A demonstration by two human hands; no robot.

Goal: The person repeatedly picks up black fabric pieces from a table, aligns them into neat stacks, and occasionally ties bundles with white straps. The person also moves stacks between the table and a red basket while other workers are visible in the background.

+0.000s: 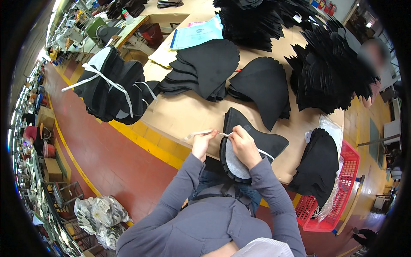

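Observation:
A stack of black cut fabric pieces (271, 143) lies at the table's front edge, close to my body, with a grey rounded piece (236, 162) on its near side. A white tie strip (266, 154) passes across this stack. My left hand (202, 144) pinches the strip just left of the stack, and its loose end sticks out to the left. Over the stack, my right hand (245, 147) has its fingers closed on the strip too. A short stretch of strip runs between both hands. Whatever lies beneath my right palm is hidden.
Beyond my hands lie two fanned stacks of black pieces (205, 64) (267, 81). A bundle tied with white strips (107, 85) sits at the table's left edge. Larger black piles (329, 68) fill the far right. Another stack (317, 165) lies by a red basket (352, 171).

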